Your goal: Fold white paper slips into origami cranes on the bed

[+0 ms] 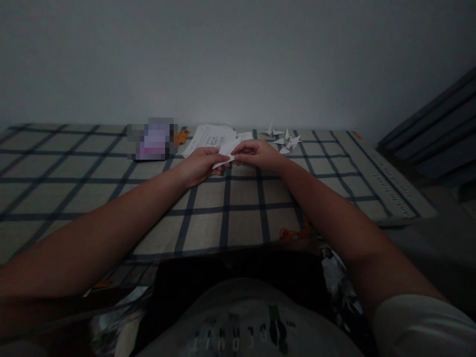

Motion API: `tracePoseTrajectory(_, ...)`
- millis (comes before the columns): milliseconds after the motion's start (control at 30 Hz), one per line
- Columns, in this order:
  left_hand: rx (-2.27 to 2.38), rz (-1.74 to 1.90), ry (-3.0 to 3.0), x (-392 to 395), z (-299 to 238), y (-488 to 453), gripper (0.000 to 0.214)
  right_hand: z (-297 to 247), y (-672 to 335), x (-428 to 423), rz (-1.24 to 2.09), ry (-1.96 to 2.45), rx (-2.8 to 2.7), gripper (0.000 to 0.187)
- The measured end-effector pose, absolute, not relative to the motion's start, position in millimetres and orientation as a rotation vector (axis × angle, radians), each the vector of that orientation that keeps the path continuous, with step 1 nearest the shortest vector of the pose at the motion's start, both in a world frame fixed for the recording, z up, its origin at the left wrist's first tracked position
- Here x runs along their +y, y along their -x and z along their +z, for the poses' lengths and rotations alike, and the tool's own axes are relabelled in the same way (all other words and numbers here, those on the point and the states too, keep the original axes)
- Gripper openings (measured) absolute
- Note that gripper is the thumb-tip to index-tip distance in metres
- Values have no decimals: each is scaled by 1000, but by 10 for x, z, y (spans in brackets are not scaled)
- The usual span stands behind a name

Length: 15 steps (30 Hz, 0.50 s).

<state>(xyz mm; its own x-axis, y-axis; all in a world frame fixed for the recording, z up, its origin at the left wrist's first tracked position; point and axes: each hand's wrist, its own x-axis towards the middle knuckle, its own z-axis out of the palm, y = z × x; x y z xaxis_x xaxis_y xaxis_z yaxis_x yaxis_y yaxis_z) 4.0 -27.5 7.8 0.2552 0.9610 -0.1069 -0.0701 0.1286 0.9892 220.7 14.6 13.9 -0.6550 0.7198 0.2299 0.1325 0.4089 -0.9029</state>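
Note:
A small folded piece of white paper (224, 162) is held between my two hands above the checked tablecloth. My left hand (203, 165) pinches its left end between thumb and fingers. At its right end, my right hand (256, 152) closes thumb and fingertips on the paper. Just behind my hands lie printed white sheets (210, 136). To the right of them, several folded paper cranes (288, 142) with pointed tips sit close together; my right hand is apart from them.
A phone-like device (154, 141), blurred out, stands at the back left, with an orange object (182, 137) beside it. The checked tablecloth (241, 213) covers the table up to a grey wall (238, 59). Orange-handled scissors (295, 233) lie by the front edge, near my right forearm.

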Motion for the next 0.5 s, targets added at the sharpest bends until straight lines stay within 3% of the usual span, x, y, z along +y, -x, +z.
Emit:
tracePoseTrajectory(233, 1032, 931, -1142, -267, 74, -28, 13, 156, -2230, 117, 1305, 752, -2079, 34)
tracePoseTrajectory(500, 1024, 945, -1139, -259, 64, -37, 7, 174, -2234, 91, 1280, 771, -2106, 25)
